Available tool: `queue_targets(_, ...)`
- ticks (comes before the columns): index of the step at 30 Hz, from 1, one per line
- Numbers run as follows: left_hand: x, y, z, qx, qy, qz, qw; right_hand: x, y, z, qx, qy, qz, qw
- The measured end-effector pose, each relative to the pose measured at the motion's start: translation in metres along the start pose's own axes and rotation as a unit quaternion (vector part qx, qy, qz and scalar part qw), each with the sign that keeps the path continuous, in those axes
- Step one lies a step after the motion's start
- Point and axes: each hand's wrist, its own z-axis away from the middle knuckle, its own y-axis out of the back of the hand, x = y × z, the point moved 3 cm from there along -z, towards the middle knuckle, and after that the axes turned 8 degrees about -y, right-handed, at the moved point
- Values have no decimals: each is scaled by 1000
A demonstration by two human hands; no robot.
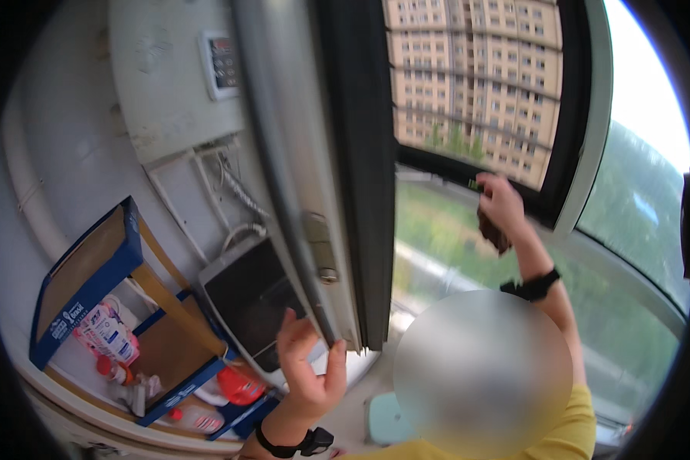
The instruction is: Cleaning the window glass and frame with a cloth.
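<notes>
My right hand (501,206) reaches up to the lower dark rail (443,167) of a barred window. A bunched dark brown cloth (493,234) hangs from its grip, mostly hidden by the palm. Lower and to the left, my left hand (313,368) holds the bottom edge of an upright metal-framed panel (328,230), thumb on one side and fingers on the other. A metal latch plate (322,247) is set into that frame. Both wrists wear black bands.
A blue-and-tan cardboard rack (86,264) holds a pink pouch (109,333), a red container (238,385) and a clear bottle (195,418). Behind it stands a dark-topped appliance (259,305). A wall heater (178,75) hangs above; a pale green stool (388,420) sits below.
</notes>
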Motion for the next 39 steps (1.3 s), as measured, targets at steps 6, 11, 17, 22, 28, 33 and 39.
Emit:
queue_targets(6, 11, -31, -8, 30, -40, 98, 994, -2, 63, 54, 11, -8, 7, 1000)
queue_targets(11, 20, -49, -5, 43, -72, 159, 984, -22, 100, 72, 42, -33, 20, 998)
queue_targets(17, 18, -80, -10, 15, -81, 207, 975, -47, 132, 83, 79, 8, 3, 997)
queue_targets(22, 22, -94, -15, -2, -98, 211, 973, -62, 150, 95, 84, 8, 9, 996)
queue_targets(28, 29, -104, -22, -93, -99, 189, 972, -77, 161, 108, 91, -3, 22, 996)
queue_targets(33, 19, -117, -15, -176, -166, 198, 950, -91, 159, 123, 110, 1, -4, 994)
queue_targets(39, 13, -138, -8, -250, -200, 324, 890, -150, 190, 157, 249, 54, -62, 965)
